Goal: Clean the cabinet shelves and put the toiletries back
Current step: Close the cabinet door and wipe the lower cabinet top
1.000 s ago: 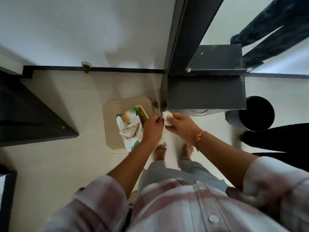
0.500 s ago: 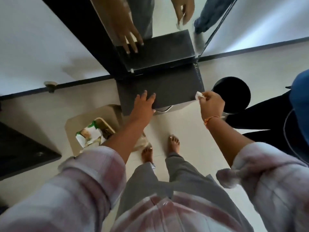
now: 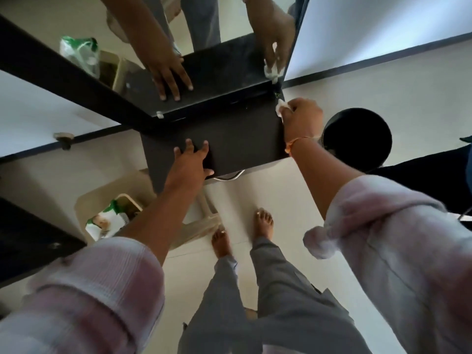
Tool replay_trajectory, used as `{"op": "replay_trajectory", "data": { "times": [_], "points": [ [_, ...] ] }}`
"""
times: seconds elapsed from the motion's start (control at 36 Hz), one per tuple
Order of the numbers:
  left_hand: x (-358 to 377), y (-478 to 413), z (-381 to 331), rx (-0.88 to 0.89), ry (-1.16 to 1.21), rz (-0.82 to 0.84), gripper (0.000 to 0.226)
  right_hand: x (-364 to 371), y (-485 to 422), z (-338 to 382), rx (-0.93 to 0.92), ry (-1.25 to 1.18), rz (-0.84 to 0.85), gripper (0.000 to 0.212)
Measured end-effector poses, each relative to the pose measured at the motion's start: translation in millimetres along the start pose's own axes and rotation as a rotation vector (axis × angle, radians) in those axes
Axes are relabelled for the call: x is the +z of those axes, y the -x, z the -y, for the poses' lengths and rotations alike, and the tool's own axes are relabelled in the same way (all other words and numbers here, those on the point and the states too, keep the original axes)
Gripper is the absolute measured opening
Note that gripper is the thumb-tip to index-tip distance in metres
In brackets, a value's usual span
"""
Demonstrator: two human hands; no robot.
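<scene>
The black cabinet shelf [image 3: 242, 134] ran with its long axis left to right across the view, its back edge against a mirror [image 3: 224, 21]. The left hand [image 3: 190, 162] lay flat near its front left, fingers straight, spread and pointing toward the mirror. The right hand [image 3: 301, 117], fingers curled, pinched a crumpled white wipe [image 3: 280, 108] at the shelf's right rear corner. A green-and-white wipes pack [image 3: 104, 222] sat on a beige stool [image 3: 120, 185] below, well apart.
</scene>
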State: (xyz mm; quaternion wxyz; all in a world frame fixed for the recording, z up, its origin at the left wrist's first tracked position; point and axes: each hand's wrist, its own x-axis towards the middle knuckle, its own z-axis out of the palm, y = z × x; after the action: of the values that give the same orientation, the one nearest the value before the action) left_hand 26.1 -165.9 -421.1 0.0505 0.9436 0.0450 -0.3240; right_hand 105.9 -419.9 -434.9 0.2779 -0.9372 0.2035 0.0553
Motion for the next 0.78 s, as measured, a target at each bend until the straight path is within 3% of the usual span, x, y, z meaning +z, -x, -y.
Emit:
{"op": "replay_trajectory", "data": {
  "times": [0.28, 0.44, 0.56, 0.78],
  "points": [
    [1, -6, -2, 0.01, -0.024, 0.025, 0.079, 8, -33, 17, -0.041, -0.166, -0.017, 0.025],
    [2, -5, -3, 0.007, -0.05, 0.027, 0.078, 7, -37, 12, -0.145, 0.044, 0.018, 0.029],
    [2, -5, -4, 0.006, -0.044, 0.043, 0.078, 5, -17, -3, -0.243, 0.189, 0.042, 0.028],
    [5, -5, -6, -0.008, -0.024, 0.051, 0.079, -25, 73, -55, -0.201, 0.106, 0.111, 0.014]
  ]
}}
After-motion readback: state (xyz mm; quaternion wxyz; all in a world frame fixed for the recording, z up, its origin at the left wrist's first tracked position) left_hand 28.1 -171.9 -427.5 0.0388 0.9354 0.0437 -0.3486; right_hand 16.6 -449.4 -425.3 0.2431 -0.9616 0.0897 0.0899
